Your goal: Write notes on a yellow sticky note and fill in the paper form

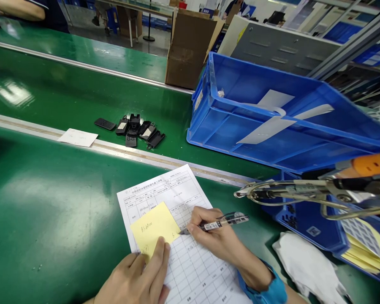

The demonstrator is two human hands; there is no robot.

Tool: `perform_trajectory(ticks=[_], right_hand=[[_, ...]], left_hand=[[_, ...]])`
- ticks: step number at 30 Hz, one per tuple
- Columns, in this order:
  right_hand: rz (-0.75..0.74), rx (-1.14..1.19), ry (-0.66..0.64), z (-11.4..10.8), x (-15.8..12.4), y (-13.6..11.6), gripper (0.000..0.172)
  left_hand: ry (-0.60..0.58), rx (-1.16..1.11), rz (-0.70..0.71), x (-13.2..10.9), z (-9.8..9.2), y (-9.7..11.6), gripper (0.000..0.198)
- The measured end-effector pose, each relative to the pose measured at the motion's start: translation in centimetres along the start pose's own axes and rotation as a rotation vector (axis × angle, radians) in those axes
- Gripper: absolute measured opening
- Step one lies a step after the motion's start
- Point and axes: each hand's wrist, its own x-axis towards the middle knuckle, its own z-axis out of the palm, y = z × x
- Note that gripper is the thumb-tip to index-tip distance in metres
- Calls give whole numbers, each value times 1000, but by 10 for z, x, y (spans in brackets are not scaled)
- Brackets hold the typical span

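My right hand (pixel 210 230) is closed around a black gel pen (pixel 220 223). The pen's tip touches the right edge of a yellow sticky note (pixel 152 226) with handwriting on it. Beneath the note lies a white printed form (pixel 190 192) with a table grid and some handwritten entries. My left hand (pixel 139 274) rests with fingers stretched out, its fingertips pressing the lower part of the note against the form. Part of the form is hidden under both hands.
Several small black plastic cases (pixel 134 126) lie on the green conveyor beyond the metal rail. Left of them is a white paper slip (pixel 78 137). A large blue crate (pixel 247 114) stands at the right, near an orange-handled tool (pixel 372 164) and a white cloth (pixel 307 261).
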Motion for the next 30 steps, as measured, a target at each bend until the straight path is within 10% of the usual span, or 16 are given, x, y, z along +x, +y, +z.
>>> perform_trajectory(ticks=[30], right_hand=[[10, 14, 14, -2, -1, 1, 30]], left_hand=[[11, 13, 9, 2, -2, -1, 37]])
